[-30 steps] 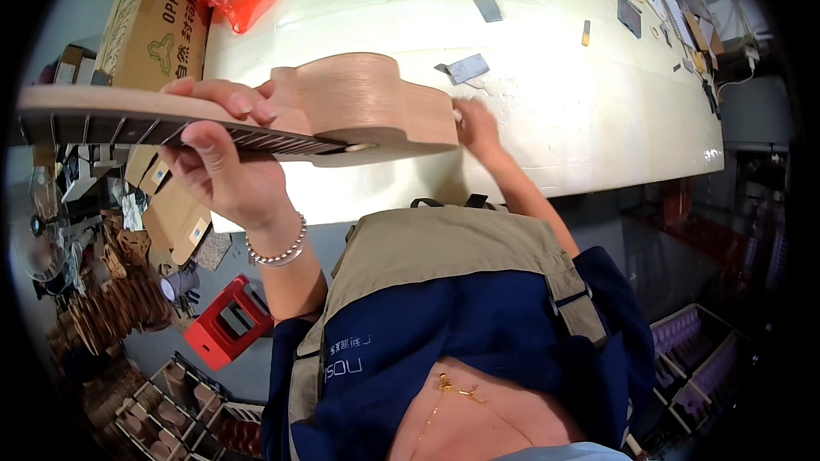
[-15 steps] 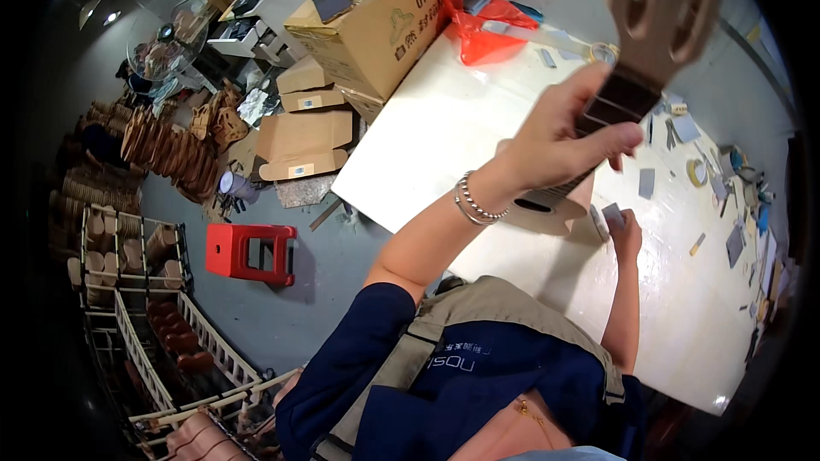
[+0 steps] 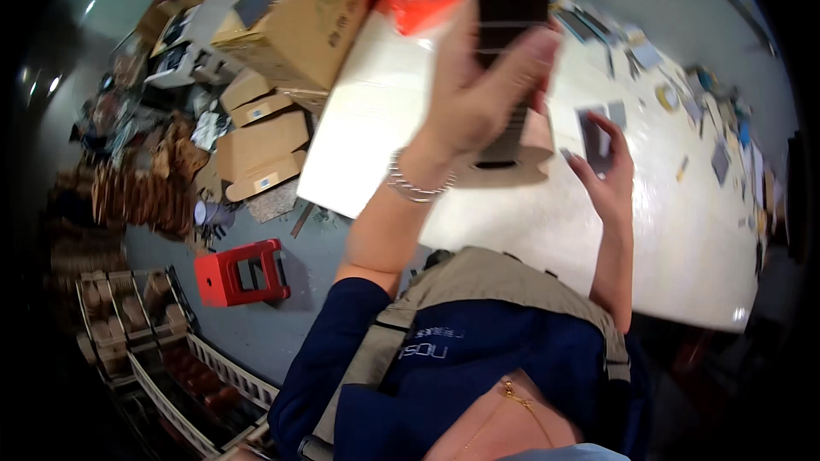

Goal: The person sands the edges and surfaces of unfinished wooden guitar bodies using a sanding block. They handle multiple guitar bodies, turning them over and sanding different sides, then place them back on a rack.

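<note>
My left hand (image 3: 483,102), blurred by motion, is wrapped round the neck of an unstrung wooden ukulele (image 3: 536,138). The instrument stands with its head toward the top edge of the view, where the headstock is smeared and cut off. Its dark fretboard shows above and below my thumb, and part of the soundhole and pale body appears lower down. To the right of the body, my right hand (image 3: 611,175) holds a dark grey sanding pad (image 3: 593,143) between thumb and curved fingers. The pad is apart from the ukulele.
A white worktable (image 3: 675,239) carries a grey sheet (image 3: 617,113), a tape roll (image 3: 667,98) and scattered small tools along its right side. A red plastic bag (image 3: 418,2) and a large carton (image 3: 295,21) are at the back left. On the floor stands a red stool (image 3: 224,277).
The ukulele and my left hand have shifted left in the view, and the headstock has gone mostly past the top edge. My right hand has moved away from the body, with its fingers spread wider.
</note>
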